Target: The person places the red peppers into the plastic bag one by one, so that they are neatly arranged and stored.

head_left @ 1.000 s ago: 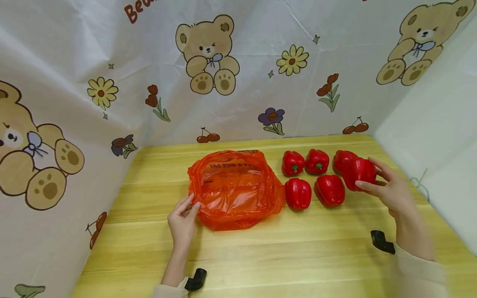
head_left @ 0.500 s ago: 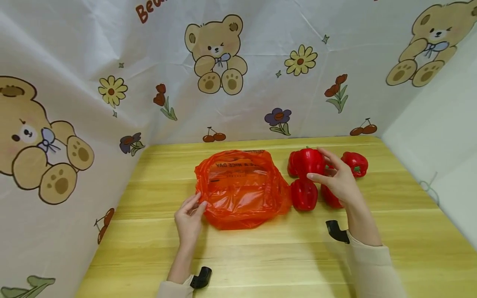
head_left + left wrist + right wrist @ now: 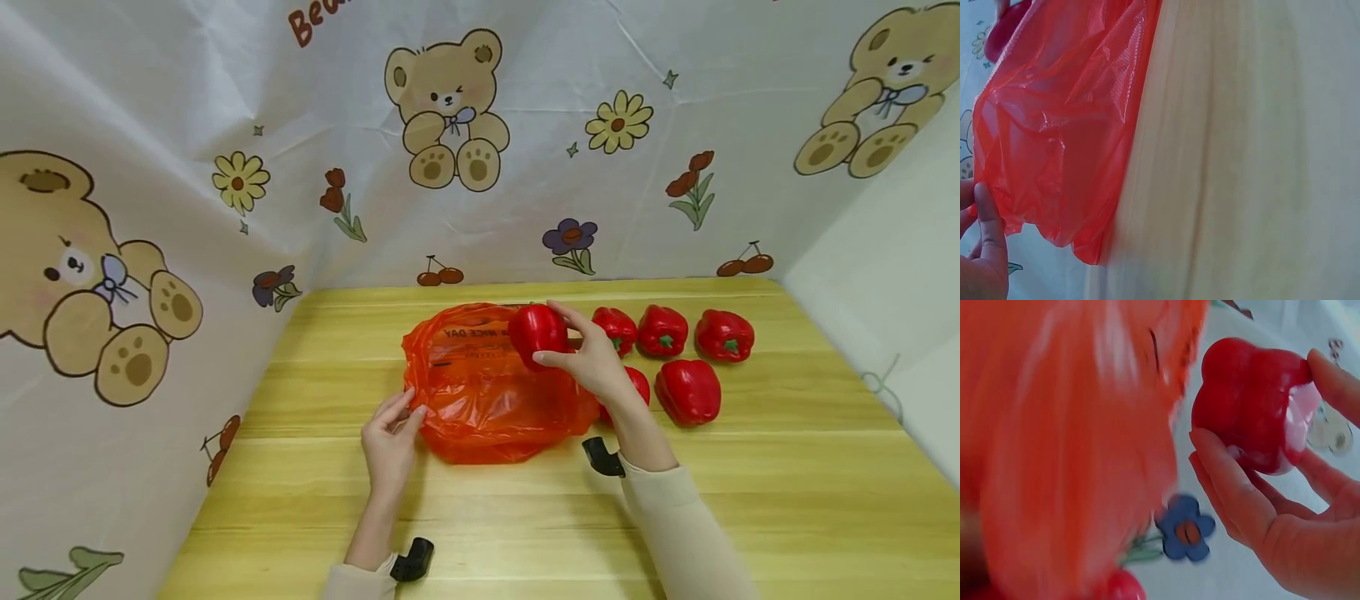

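Note:
An orange-red plastic bag (image 3: pixel 480 408) lies on the table with its mouth spread wide, printed lettering on its far inner side. My left hand (image 3: pixel 391 437) pinches the near-left rim of the bag between thumb and fingers; the left wrist view shows this pinch on the thin plastic (image 3: pixel 1054 137). A glossy red bell pepper (image 3: pixel 538 333) is in my right hand (image 3: pixel 596 358), gripped between thumb and fingers above the right part of the bag's opening. In the right wrist view the pepper (image 3: pixel 1254 403) hangs beside the bag's side (image 3: pixel 1085 437).
Several more red bell peppers stand right of the bag, among them a front one (image 3: pixel 688 392), a far-right one (image 3: pixel 724 336) and one (image 3: pixel 663 331) between. One pepper is partly hidden behind my right wrist. A bear-print sheet (image 3: pixel 495 225) hangs behind the wooden table (image 3: pixel 510 525).
My right hand has carried the bell pepper leftward from the right end of the group, over the other peppers, to the bag's mouth. My left hand keeps its pinch on the rim.

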Action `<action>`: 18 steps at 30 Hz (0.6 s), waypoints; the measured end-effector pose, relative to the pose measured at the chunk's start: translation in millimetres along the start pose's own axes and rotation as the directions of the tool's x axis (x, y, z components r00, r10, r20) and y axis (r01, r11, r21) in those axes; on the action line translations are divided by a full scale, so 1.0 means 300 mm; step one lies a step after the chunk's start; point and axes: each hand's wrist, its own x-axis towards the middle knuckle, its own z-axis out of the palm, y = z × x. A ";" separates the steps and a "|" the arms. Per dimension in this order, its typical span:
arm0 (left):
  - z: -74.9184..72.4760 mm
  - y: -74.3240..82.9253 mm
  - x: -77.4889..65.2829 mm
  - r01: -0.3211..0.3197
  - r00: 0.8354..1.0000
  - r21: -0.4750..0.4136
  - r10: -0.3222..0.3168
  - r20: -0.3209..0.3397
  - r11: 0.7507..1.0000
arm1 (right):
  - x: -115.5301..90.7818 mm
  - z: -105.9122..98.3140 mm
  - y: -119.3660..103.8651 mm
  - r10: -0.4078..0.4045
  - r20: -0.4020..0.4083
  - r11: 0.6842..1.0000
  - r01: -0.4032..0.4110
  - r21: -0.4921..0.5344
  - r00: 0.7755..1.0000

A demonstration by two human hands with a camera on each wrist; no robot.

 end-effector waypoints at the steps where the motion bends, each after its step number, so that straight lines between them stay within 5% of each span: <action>1: 0.001 0.000 0.000 -0.001 1.000 -0.002 0.001 0.002 1.000 | 0.010 0.021 -0.005 0.003 0.007 1.000 -0.003 0.004 1.000; 18: 0.006 0.002 -0.005 0.004 1.000 0.003 -0.004 0.005 1.000 | 0.140 0.344 0.004 0.073 0.024 0.994 -0.070 -0.084 0.997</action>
